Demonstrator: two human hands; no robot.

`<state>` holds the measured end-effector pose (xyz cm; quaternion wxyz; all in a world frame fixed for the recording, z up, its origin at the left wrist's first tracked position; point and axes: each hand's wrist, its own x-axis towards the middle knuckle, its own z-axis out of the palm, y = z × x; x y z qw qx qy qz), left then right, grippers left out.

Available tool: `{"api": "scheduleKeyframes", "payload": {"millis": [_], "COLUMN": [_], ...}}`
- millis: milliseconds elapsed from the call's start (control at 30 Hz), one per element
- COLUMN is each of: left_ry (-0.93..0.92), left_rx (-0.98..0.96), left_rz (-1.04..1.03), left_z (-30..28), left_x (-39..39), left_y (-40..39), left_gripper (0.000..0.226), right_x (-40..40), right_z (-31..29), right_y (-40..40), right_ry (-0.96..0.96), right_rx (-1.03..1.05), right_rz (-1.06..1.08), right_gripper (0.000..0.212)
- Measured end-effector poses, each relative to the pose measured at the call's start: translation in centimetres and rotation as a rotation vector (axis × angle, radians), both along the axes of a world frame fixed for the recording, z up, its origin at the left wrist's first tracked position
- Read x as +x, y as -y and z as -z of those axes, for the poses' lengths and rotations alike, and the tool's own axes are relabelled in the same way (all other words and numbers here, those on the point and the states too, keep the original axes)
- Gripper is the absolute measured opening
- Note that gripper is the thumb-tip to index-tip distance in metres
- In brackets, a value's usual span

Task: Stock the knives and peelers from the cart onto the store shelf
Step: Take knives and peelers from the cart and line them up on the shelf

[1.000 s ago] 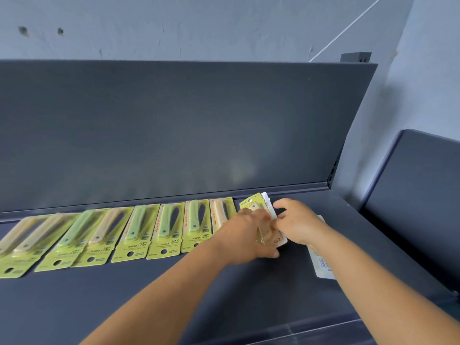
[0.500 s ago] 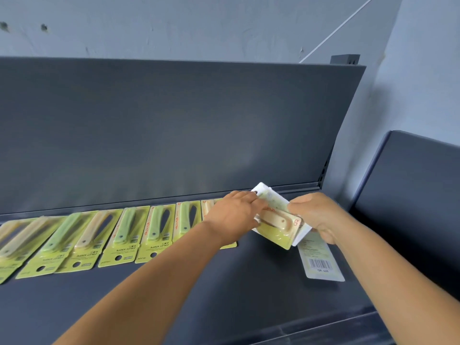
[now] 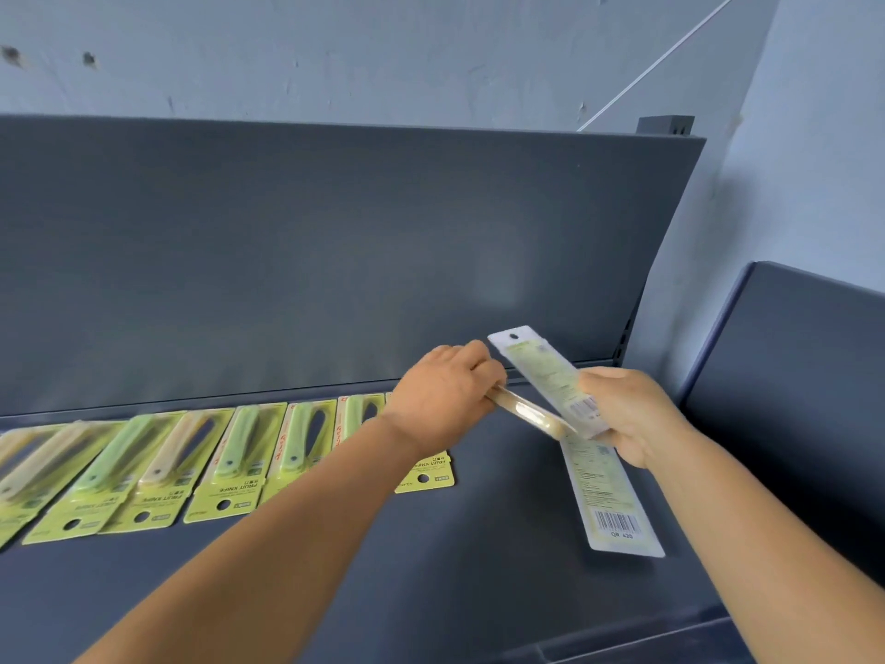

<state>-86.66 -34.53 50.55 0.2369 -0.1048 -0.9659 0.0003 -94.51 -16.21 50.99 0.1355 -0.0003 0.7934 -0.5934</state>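
A row of yellow-green fruit knife packs lies face up along the back of the dark grey shelf. My right hand holds a pack with its white printed back facing me, lifted above the shelf. My left hand pinches another pack, seen edge-on, just under it. A third pack lies face down on the shelf below my right hand, barcode toward me.
The shelf's dark back panel rises behind the row. A second dark shelf unit stands at the right. A pale blue wall is above. The shelf's front lip runs below my arms.
Both hands have lifted the packs off the shelf and pulled them apart: the right hand's pack now shows its back. The face-down pack has stayed on the shelf.
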Motion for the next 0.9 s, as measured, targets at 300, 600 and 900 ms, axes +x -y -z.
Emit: {"api": "scheduleKeyframes", "payload": {"millis": [300,600,900], "left_ry": [0.19,0.496,0.075], "left_rx": [0.874,0.398,1.088], "left_rz": [-0.369,-0.549,-0.243], "left_z": [0.7,3.5,2.6], "left_x": [1.3,0.9,0.1], "left_y": [-0.6,-4.4,-3.6], "left_gripper": [0.04,0.052,0.042], "right_x": [-0.6,0.0,0.6], "right_z": [0.0,1.8,2.4], "right_y": [0.9,2.8,2.9], "right_ry": [-0.095,-0.283,-0.478], "right_rx": [0.004,0.177,0.185], "right_rz": [0.023,-0.071,-0.094], "right_gripper": [0.027,0.031,0.017]}}
